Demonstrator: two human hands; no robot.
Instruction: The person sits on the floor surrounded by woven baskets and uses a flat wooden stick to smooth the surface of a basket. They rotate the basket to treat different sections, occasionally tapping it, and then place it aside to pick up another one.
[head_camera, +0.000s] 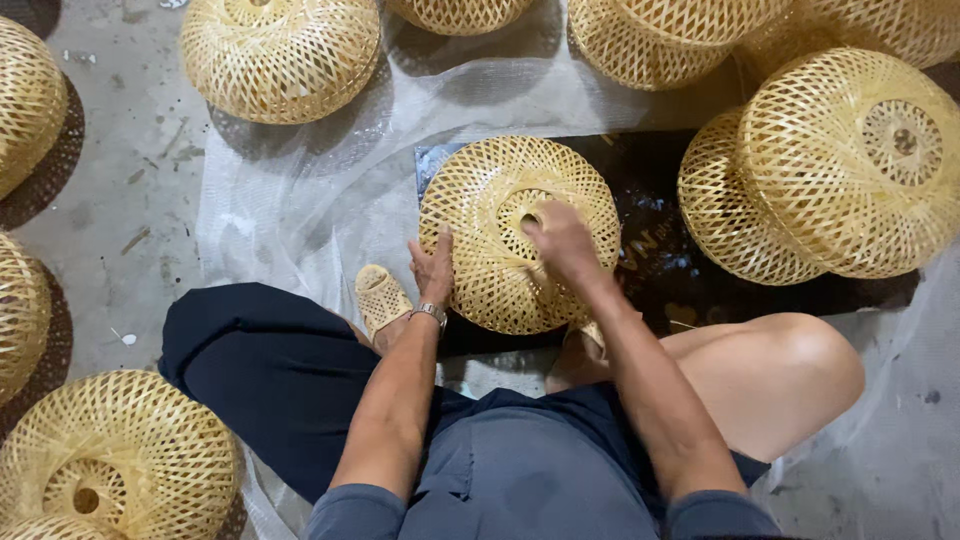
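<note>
A round dome of woven bamboo strips (505, 235), open lattice with a small hole at its crown, sits on a dark mat (660, 270) between the person's feet. The left hand (434, 268) lies flat against its near side, fingers straight and spread, gripping nothing. The right hand (562, 245) rests on the crown by the hole, fingers curled down; whether they pinch a strip cannot be told. A metal watch (430, 312) rings the left wrist. A woven sandal (380, 297) shows on one foot. Clear mesh sheeting (300, 200) covers the concrete floor (110, 200). Nine more woven domes (280, 55) ring the spot.
</note>
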